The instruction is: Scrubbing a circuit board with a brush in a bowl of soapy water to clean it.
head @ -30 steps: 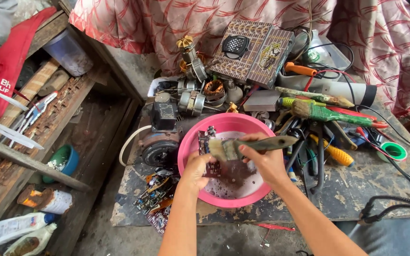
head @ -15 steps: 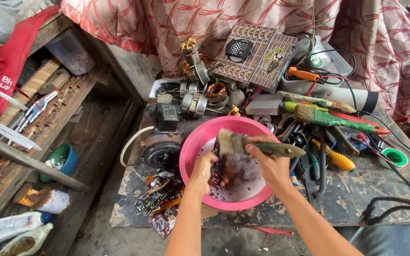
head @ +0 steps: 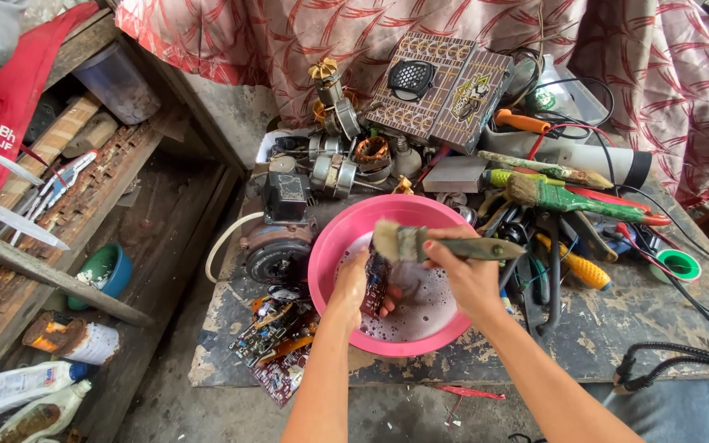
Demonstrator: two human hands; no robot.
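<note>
Circuitry is what the left hand point(head: 360, 289) grips: a small dark circuit board point(head: 375, 283), stood on edge inside the round pink plastic basin point(head: 334, 246), over the foamy water at its bottom. Compared with half a second ago, the board sits a little further left in the basin, and the worn flat paintbrush with a green handle point(head: 445, 244) has swung so its bristles point left, above the board's top edge rather than down on it. The right hand point(head: 465, 275) is closed around that handle, wrist bent, forearm coming in from the lower right; the left forearm rises from the bottom edge, fingers curled round the board.

The basin rests on a scarred wooden worktop point(head: 674, 324), touching a round dark motor housing point(head: 276, 254) on its left. More loose circuit boards point(head: 276, 349) lie at the front left corner. Behind it lie copper-wound motor parts point(head: 346, 156), a brown perforated panel point(head: 445, 90), a second green-handled brush point(head: 560, 195) and a yellow-handled screwdriver point(head: 580, 267). Red patterned cloth point(head: 330, 33) hangs behind.
</note>
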